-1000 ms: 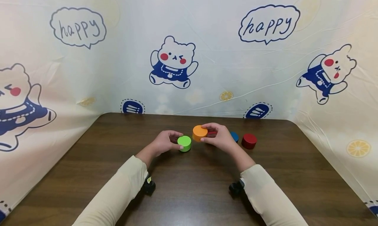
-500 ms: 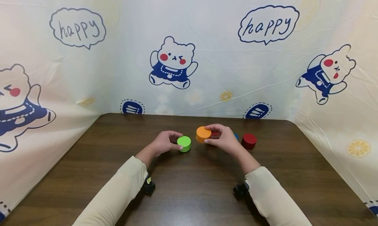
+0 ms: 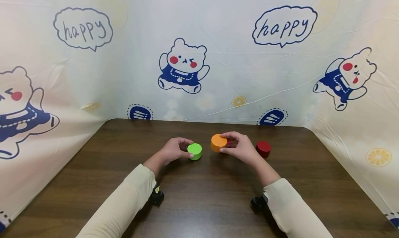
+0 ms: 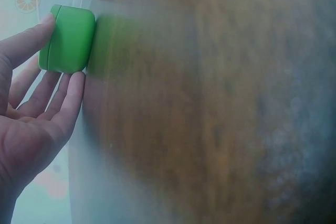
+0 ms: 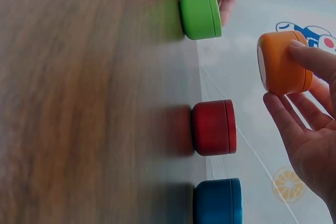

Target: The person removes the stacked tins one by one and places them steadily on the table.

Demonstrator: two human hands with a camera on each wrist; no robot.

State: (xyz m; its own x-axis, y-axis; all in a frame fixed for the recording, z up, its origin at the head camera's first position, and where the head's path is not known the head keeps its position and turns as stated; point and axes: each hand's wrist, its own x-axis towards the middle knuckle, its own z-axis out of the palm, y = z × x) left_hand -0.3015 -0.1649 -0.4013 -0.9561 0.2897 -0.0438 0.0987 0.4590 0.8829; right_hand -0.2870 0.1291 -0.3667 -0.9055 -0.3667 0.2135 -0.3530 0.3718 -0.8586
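Note:
My left hand (image 3: pixel 174 151) has its thumb and fingers around a small round green lidded tin (image 3: pixel 194 152), which rests on the table (image 3: pixel 199 203). In the left wrist view, the thumb presses one side of that green tin (image 4: pixel 71 40) and a fingertip touches the other. My right hand (image 3: pixel 241 148) pinches an orange lidded tin (image 3: pixel 219 143) by its side. The right wrist view shows this orange tin (image 5: pixel 283 64) clear of the tabletop, its pale underside just visible. Behind the right hand, a red tin (image 3: pixel 230 141) is mostly hidden in the head view.
A dark red tin (image 3: pixel 263 149) stands to the right of the right hand. In the right wrist view, a red tin (image 5: pixel 214 128) and a blue tin (image 5: pixel 218 201) stand in line with the green one. A printed cloth backdrop (image 3: pixel 224 85) rises behind the table.
My right hand has moved rightward and slightly nearer with the orange tin, away from the green one. The blue tin is now covered in the head view. My left hand has stayed put.

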